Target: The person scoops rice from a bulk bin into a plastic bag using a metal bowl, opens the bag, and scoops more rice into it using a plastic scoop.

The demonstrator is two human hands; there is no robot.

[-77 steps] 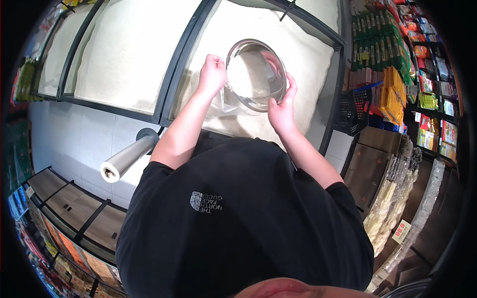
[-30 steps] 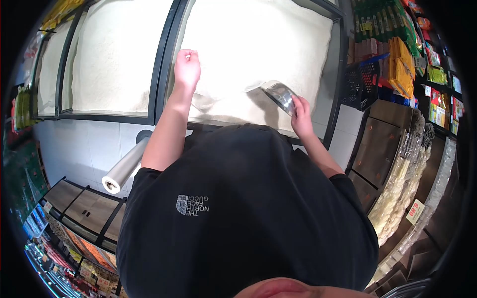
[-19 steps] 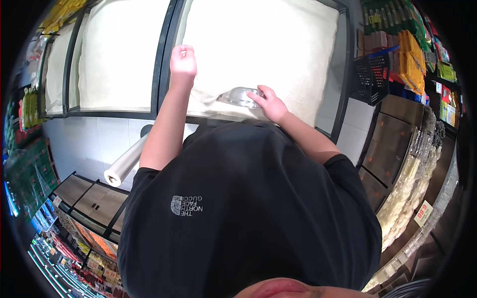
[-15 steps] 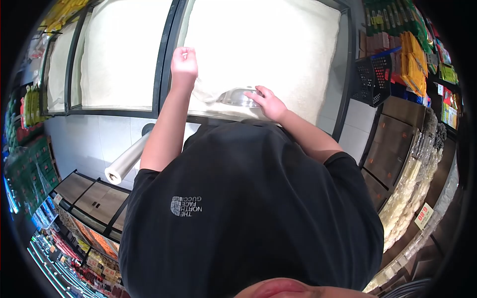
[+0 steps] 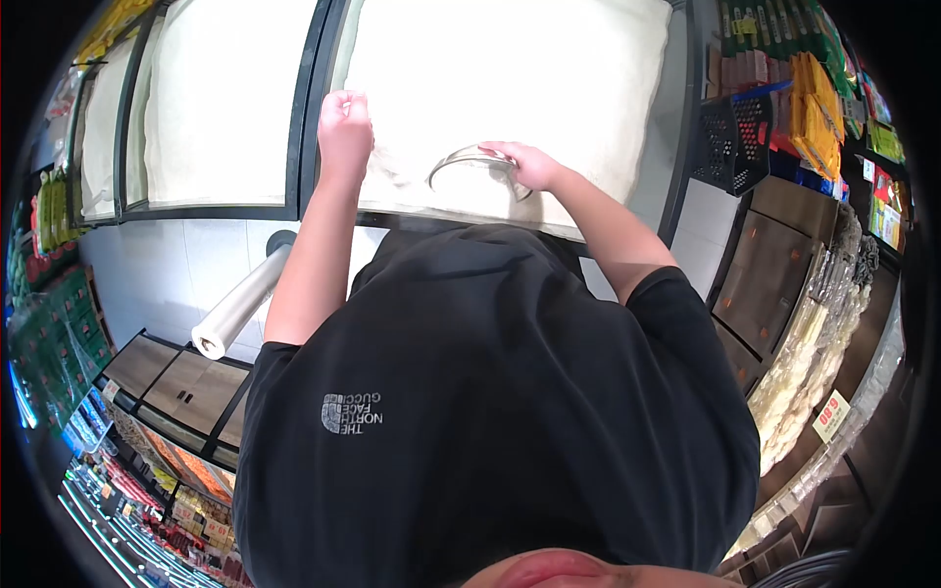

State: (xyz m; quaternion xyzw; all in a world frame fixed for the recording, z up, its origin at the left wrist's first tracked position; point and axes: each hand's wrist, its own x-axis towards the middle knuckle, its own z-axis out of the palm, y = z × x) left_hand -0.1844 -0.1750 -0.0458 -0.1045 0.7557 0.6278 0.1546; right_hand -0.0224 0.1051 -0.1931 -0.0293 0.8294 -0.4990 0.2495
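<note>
My right hand grips the rim of a shiny metal bowl, tilted so that its curved edge stands up. The bowl is over the near side of a wide bin with bright white contents, too overexposed to identify. My left hand is closed, fingers curled together, above the bin's left edge near the black divider. What it holds, if anything, cannot be made out.
More white-filled bins lie to the left behind black frames. A clear plastic roll juts out below my left forearm. On the right are a black basket, packaged goods and a price card.
My right hand has raised and tipped the metal bowl, so its rim now shows as an arc. My left hand has shifted slightly left and stays closed.
</note>
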